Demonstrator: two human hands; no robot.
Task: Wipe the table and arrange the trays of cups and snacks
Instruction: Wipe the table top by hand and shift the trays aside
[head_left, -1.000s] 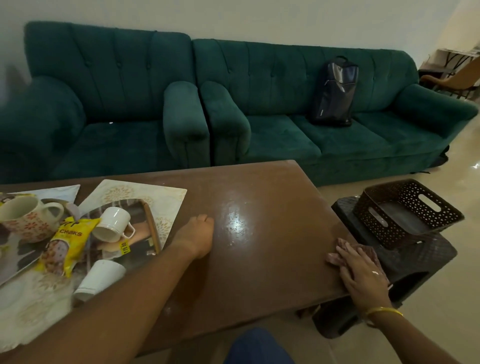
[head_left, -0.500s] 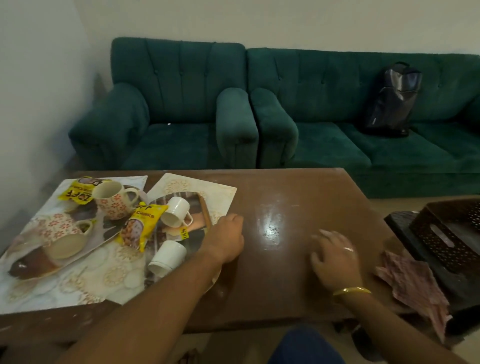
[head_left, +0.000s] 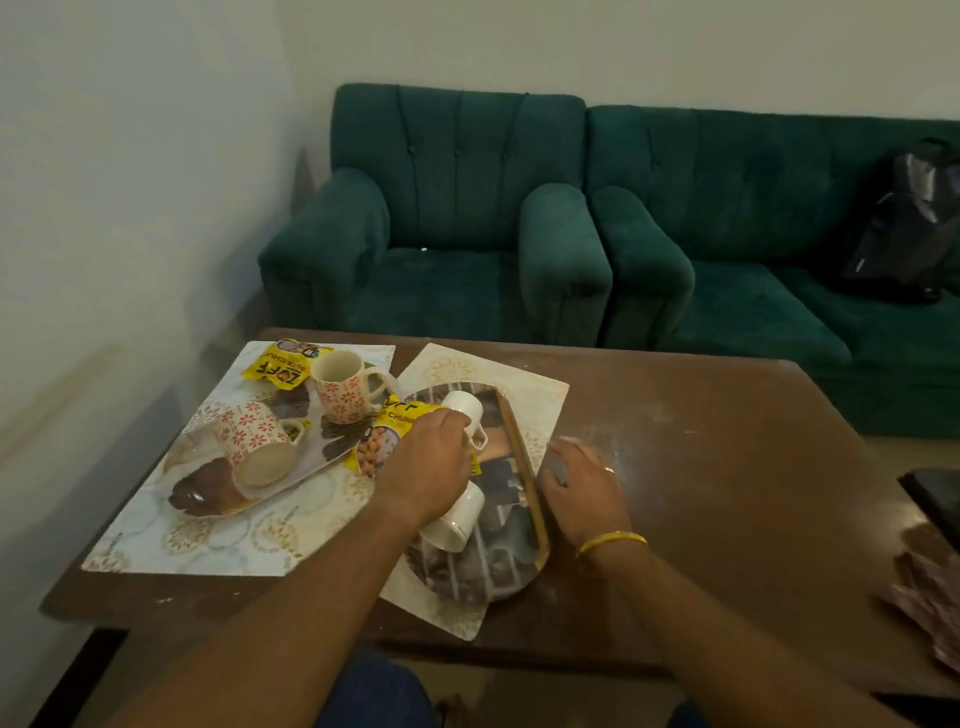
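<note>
On the brown table (head_left: 701, 467) lies a round tray (head_left: 525, 483) with a wooden rim, holding two white cups on their sides. My left hand (head_left: 426, 467) reaches over it, fingers curled on the upper white cup (head_left: 465, 410), partly covering a yellow snack packet (head_left: 384, 441). The lower white cup (head_left: 457, 517) lies under my wrist. My right hand (head_left: 582, 486) rests with fingers apart against the tray's right rim, blurred. To the left, an oval tray (head_left: 208, 499) carries an upright floral mug (head_left: 345, 387), a tipped floral mug (head_left: 254, 441) and another yellow packet (head_left: 283, 364).
Both trays sit on pale patterned placemats (head_left: 156, 540). A pinkish cloth (head_left: 930, 608) lies at the table's right end beside a dark stool (head_left: 935, 493). A green armchair (head_left: 457, 234) and sofa with a dark bag (head_left: 914, 223) stand behind the table; a wall runs along the left.
The view swung left. My right hand left the cloth at the table's right edge and came to the round tray's rim. My left hand moved from the table onto the upper white cup.
</note>
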